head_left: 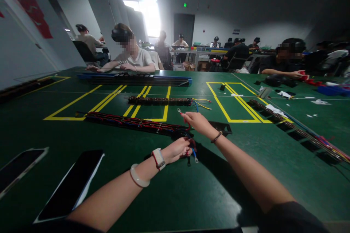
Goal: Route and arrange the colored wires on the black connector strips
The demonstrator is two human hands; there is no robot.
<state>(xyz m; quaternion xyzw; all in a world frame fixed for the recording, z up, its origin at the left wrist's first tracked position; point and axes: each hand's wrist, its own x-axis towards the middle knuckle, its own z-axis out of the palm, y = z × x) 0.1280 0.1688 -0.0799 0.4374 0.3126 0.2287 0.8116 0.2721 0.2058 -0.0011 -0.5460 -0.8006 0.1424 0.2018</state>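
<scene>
A long black wiring strip (pixel 136 123) with red and blue wires along it lies on the green table, its right end near my hands. My left hand (pixel 177 150), wearing a watch and a pale bangle, is closed round the cables at that end. Below its fingers stick out a blue cable (pixel 194 151) with a metal lug and a black lug (pixel 189 161). My right hand (pixel 199 122) pinches a red cable, whose ring terminal (pixel 179 110) points up and left past the fingertips. Part of the cable bundle is hidden behind my fingers.
Beyond lies a second wiring strip (pixel 161 101) with yellow and blue leads. Another strip (pixel 295 127) runs along the right. Two dark phone-like slabs, one here (pixel 72 185), lie at left. Across the table a co-worker (pixel 133 56) sits behind a long blue-edged rail (pixel 133 79).
</scene>
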